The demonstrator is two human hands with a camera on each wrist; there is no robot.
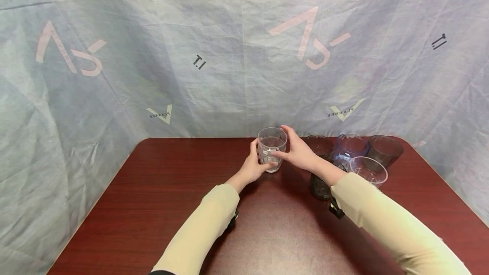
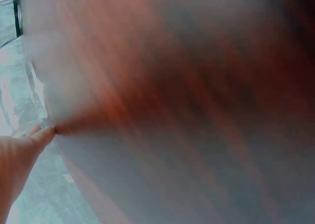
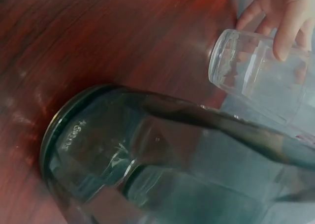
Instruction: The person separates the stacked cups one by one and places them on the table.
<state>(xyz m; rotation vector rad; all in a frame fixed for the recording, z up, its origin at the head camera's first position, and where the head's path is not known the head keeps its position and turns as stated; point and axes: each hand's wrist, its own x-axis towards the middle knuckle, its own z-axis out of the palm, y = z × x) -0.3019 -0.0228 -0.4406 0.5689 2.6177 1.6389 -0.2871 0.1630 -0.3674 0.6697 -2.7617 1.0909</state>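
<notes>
A clear drinking glass [image 1: 272, 150] stands upright near the table's back edge, between both hands. My left hand [image 1: 250, 169] grips its lower part from the left, thumb across the near side. From the right, my right hand [image 1: 299, 152] holds it higher up, fingers by the rim and thumb on the front. In the left wrist view the left hand [image 2: 19, 157] shows at the left edge beside a sliver of clear glass [image 2: 37, 91]. The right wrist view has the clear glass [image 3: 251, 71] lying sideways in the picture, fingers around it.
Right of the hands stand a dark glass [image 1: 321, 189] partly behind the right forearm, a blue-tinted glass [image 1: 349, 145], a grey glass [image 1: 386, 152] and a pink-rimmed one [image 1: 383, 181]. Behind the dark red table [image 1: 172, 190] hangs a grey cloth [image 1: 229, 88].
</notes>
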